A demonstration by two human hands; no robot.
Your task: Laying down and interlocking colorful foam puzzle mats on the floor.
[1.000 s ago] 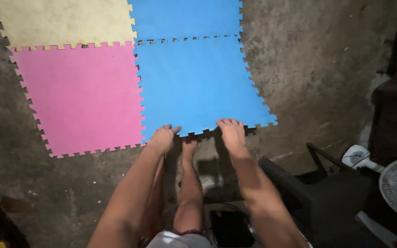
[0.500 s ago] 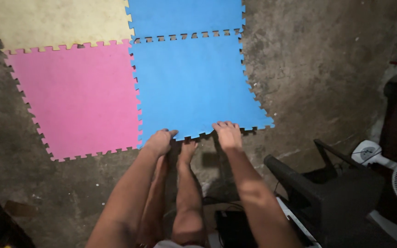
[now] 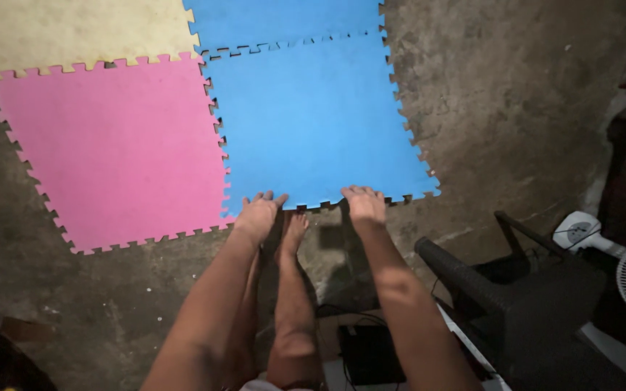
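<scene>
On concrete floor [image 3: 516, 101]: blue foam mat [image 3: 313, 116], square, toothed puzzle edges, beside pink mat [image 3: 110, 145]. Left hand [image 3: 256, 216] and right hand [image 3: 364, 204] both curl fingers over its near edge, gripping it, arms extended

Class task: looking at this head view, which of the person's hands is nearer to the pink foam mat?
Left. The left hand grips the blue mat edge right beside the pink foam mat; the right hand holds that edge farther away.
</scene>
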